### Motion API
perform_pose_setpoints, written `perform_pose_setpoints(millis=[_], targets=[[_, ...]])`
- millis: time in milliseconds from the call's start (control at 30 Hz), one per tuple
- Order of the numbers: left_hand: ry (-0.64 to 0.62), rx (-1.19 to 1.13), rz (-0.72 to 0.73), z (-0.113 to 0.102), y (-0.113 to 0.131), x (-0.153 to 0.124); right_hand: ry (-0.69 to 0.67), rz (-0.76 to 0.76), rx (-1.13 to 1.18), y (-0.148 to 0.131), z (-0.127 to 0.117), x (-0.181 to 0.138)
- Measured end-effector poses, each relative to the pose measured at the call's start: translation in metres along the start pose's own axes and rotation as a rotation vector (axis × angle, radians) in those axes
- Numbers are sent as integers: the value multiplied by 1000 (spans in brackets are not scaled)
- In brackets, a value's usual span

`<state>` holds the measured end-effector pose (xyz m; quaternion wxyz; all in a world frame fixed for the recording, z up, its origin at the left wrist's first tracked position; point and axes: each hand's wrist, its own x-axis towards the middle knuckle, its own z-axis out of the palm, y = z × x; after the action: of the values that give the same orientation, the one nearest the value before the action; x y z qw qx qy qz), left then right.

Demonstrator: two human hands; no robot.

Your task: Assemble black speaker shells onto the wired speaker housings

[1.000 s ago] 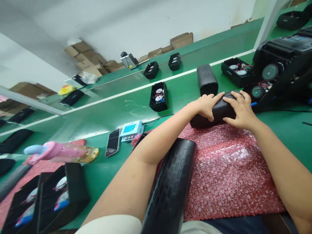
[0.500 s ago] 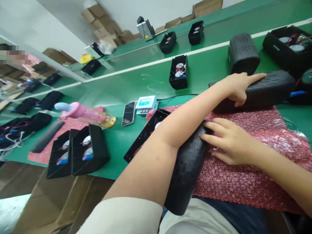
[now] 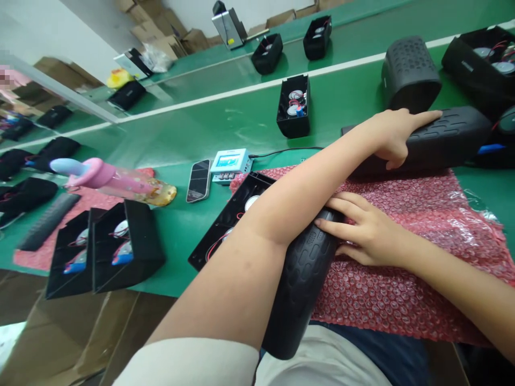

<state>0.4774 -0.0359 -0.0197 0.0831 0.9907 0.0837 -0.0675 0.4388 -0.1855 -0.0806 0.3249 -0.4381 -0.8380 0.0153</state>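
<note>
My left hand (image 3: 396, 134) rests on a long black speaker cover (image 3: 446, 140) lying at the far edge of the pink bubble wrap (image 3: 406, 268); its index finger points along the top and the other fingers curl over the near side. My right hand (image 3: 360, 230) lies with spread fingers on the far end of a second black patterned cover (image 3: 300, 284), which runs from the bubble wrap down to my lap. My left forearm crosses above that cover. An open black speaker shell (image 3: 229, 217) with wires sits just left of it.
On the green bench stand several open black speaker shells (image 3: 293, 107), a black grille piece (image 3: 408, 72), a phone (image 3: 198, 179), a small white meter (image 3: 230, 162) and a pink bottle (image 3: 112, 179). Two shells (image 3: 120, 252) sit at the near left edge. Cardboard boxes line the far wall.
My right hand left the far cover and came back onto the near cover's end. The left hand stayed on the far cover. The view swung left and down.
</note>
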Motion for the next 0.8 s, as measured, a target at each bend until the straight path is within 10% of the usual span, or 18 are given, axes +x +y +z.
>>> perform_pose_setpoints(millis=[800], targets=[[0,137,-11,0,11,-2,42,6,46,5,4,-3]])
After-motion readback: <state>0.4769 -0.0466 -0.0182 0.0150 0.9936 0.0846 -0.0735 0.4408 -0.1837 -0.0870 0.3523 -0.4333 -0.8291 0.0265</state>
